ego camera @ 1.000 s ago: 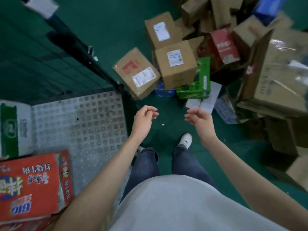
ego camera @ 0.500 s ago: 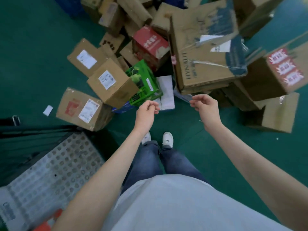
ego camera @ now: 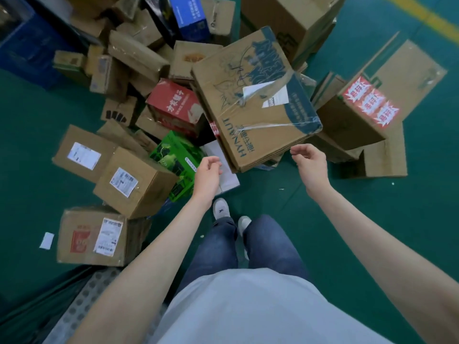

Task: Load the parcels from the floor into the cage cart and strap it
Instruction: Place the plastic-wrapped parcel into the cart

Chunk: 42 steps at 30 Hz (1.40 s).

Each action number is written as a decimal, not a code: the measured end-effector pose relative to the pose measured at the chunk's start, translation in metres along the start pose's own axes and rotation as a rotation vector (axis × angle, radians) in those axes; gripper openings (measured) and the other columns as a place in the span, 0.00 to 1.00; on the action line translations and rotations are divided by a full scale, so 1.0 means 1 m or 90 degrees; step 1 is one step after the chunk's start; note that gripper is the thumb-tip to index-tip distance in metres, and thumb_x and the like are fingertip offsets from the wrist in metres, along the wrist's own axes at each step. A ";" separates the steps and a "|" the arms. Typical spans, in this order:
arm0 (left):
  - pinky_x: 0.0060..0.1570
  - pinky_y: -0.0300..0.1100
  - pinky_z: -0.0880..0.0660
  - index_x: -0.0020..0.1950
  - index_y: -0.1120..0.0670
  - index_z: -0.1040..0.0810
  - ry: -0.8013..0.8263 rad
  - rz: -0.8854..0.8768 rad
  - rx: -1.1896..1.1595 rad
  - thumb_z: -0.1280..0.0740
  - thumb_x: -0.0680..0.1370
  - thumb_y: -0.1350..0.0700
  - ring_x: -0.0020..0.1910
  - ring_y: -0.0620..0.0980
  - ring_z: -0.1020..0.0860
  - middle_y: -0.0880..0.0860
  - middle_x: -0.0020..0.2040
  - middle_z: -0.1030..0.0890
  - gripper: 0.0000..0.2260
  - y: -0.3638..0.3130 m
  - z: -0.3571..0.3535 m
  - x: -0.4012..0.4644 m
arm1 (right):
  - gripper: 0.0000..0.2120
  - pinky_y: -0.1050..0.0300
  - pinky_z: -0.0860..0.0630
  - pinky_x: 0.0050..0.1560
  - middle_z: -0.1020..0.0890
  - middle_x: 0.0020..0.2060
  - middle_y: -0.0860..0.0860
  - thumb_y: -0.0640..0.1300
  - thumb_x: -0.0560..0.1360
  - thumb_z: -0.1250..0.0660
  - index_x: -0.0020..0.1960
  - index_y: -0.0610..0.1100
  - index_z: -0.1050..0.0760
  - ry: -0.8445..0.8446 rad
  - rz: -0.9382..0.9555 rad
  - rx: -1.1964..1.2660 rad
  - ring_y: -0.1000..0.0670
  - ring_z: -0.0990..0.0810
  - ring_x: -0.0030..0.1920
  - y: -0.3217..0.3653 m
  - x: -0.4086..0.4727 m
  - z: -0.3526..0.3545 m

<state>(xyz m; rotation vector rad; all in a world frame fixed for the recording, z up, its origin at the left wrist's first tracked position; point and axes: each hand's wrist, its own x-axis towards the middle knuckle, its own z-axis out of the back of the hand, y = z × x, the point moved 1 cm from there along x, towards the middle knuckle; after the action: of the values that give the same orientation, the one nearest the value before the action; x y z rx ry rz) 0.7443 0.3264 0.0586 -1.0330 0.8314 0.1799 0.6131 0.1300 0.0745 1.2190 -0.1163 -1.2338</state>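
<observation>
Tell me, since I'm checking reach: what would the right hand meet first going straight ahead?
Probably the near edge of the big HYNAUT carton, just beyond the right hand; depth is unclear.

Both hands empty, loosely curled: left hand (ego camera: 207,173), right hand (ego camera: 310,165). Big box (ego camera: 250,100) at twelve o'clock. Green box (ego camera: 177,160) at ten.

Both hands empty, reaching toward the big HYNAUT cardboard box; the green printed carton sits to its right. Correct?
Not quite. The head view shows the green printed carton left of the big HYNAUT cardboard box, not right. Left hand and right hand are indeed empty, reaching toward it.
</observation>
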 end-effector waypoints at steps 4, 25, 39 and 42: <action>0.65 0.49 0.29 0.67 0.49 0.30 0.006 0.047 0.014 0.45 0.84 0.54 0.62 0.50 0.27 0.51 0.62 0.25 0.12 -0.010 -0.008 0.028 | 0.12 0.57 0.28 0.52 0.20 0.52 0.50 0.33 0.78 0.39 0.55 0.45 0.23 -0.014 -0.009 -0.043 0.50 0.23 0.54 0.013 0.035 0.007; 0.71 0.48 0.40 0.80 0.52 0.43 -0.072 0.316 -0.186 0.53 0.85 0.42 0.75 0.52 0.38 0.53 0.77 0.37 0.26 -0.028 -0.074 0.129 | 0.42 0.39 0.30 0.69 0.34 0.74 0.47 0.38 0.76 0.30 0.79 0.52 0.51 0.244 -0.113 -0.213 0.44 0.30 0.71 0.045 0.220 -0.002; 0.45 0.46 0.27 0.57 0.52 0.27 -0.076 0.406 -0.332 0.54 0.84 0.41 0.42 0.50 0.25 0.51 0.43 0.23 0.21 -0.042 -0.090 0.129 | 0.36 0.39 0.28 0.66 0.24 0.59 0.52 0.41 0.74 0.26 0.75 0.51 0.40 0.259 -0.206 -0.110 0.47 0.24 0.59 0.049 0.227 0.001; 0.49 0.49 0.27 0.63 0.51 0.27 -0.075 0.399 -0.322 0.52 0.83 0.37 0.45 0.50 0.24 0.52 0.48 0.22 0.23 -0.041 -0.084 0.127 | 0.31 0.38 0.27 0.65 0.21 0.59 0.52 0.42 0.74 0.26 0.72 0.52 0.36 0.259 -0.208 -0.084 0.46 0.22 0.60 0.053 0.224 0.002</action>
<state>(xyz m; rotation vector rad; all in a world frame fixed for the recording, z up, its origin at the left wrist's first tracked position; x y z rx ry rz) 0.8082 0.2060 -0.0206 -1.1841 1.0073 1.0157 0.7371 -0.0489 -0.0005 1.3825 0.4726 -1.2218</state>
